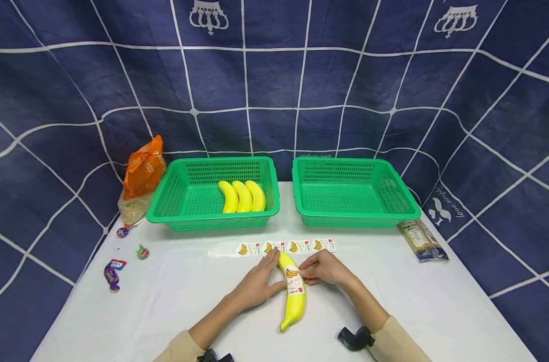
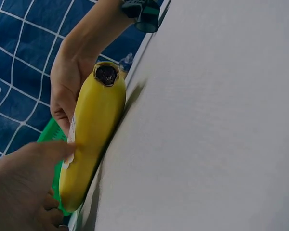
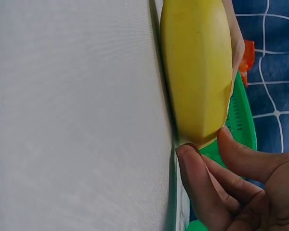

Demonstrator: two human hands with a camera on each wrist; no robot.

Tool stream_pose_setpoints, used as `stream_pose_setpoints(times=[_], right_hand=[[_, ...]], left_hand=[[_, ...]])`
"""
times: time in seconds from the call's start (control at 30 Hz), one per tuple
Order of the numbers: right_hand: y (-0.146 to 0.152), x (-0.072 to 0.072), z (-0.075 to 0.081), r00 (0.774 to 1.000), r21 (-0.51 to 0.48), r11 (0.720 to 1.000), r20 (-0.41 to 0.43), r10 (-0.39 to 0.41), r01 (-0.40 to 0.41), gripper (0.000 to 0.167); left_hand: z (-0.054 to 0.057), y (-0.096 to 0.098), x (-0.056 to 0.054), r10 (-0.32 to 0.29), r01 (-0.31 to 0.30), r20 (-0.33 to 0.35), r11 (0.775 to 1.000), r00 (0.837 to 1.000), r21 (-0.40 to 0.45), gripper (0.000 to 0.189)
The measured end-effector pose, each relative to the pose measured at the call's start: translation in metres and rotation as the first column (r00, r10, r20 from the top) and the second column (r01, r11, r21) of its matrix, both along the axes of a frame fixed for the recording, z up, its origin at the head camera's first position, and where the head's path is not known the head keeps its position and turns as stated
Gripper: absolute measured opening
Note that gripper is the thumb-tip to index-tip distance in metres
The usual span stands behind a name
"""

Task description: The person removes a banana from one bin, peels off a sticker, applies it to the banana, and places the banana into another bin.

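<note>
A yellow banana (image 1: 295, 306) lies lengthwise on the white table, its stem end toward me. Across its upper side is a white label (image 1: 295, 281) with a banana picture. My left hand (image 1: 259, 279) lies along the banana's left side, fingers stretched to its far end and thumb at the label's edge. From the right, my right hand (image 1: 324, 268) bends its fingers at the banana, with the thumb tip right at the label. In the right wrist view the right hand's thumb (image 3: 241, 154) and index finger span the banana's end.
Behind the hands lies a strip of banana labels (image 1: 299, 246). A green basket (image 1: 165, 216) at back left holds three bananas (image 1: 242, 196); another green basket (image 1: 346, 218) stands at back right. Candies (image 1: 111, 275) and an orange bag (image 1: 144, 168) are left, a gold-and-clear packet (image 1: 421, 239) right.
</note>
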State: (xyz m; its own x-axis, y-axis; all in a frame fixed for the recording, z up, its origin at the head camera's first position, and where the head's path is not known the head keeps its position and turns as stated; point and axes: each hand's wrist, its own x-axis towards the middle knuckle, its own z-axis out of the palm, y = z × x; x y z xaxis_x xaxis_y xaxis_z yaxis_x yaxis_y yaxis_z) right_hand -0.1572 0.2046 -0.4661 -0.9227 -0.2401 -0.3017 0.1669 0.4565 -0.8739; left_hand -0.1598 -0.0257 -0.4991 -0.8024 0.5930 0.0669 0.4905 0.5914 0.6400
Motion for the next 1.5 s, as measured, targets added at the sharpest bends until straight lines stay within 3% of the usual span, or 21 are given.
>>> stream_pose_setpoints(times=[0.17,0.3,0.47,0.63,0.87,1.17,1.5], right_hand=[[-0.001,0.001,0.003,0.999,0.002,1.0,-0.044,0.027,-0.027,0.022],[-0.001,0.001,0.004,0.998,0.007,0.999,-0.042,0.037,-0.037,0.021],[-0.003,0.002,0.005,1.0,0.006,1.0,-0.016,0.013,-0.013,0.022],[-0.006,0.003,0.009,0.998,0.092,0.996,-0.066,-0.016,0.022,0.029],[-0.015,0.014,0.021,0.992,0.203,0.979,-0.124,0.037,-0.011,0.044],[-0.031,0.02,0.022,0.984,0.379,0.925,-0.172,0.052,0.017,0.052],[-0.038,0.025,0.02,0.979,0.454,0.889,-0.2,0.039,0.058,0.045]], left_hand=[[0.0,-0.005,0.007,-0.039,0.042,0.04,0.996,0.998,-0.072,0.1],[0.001,-0.005,0.01,-0.053,0.054,0.019,0.994,0.998,-0.095,0.112],[0.0,-0.004,0.012,-0.047,0.047,0.003,0.993,0.999,-0.108,0.114],[-0.001,-0.004,0.015,-0.032,0.03,-0.014,0.994,0.999,-0.109,0.114],[-0.001,-0.003,0.017,-0.033,0.025,-0.061,0.992,0.998,-0.122,0.113],[-0.001,0.0,0.017,-0.034,0.024,-0.075,0.991,0.997,-0.129,0.113],[0.0,-0.001,0.016,-0.024,0.017,-0.044,0.99,0.999,-0.139,0.115]])
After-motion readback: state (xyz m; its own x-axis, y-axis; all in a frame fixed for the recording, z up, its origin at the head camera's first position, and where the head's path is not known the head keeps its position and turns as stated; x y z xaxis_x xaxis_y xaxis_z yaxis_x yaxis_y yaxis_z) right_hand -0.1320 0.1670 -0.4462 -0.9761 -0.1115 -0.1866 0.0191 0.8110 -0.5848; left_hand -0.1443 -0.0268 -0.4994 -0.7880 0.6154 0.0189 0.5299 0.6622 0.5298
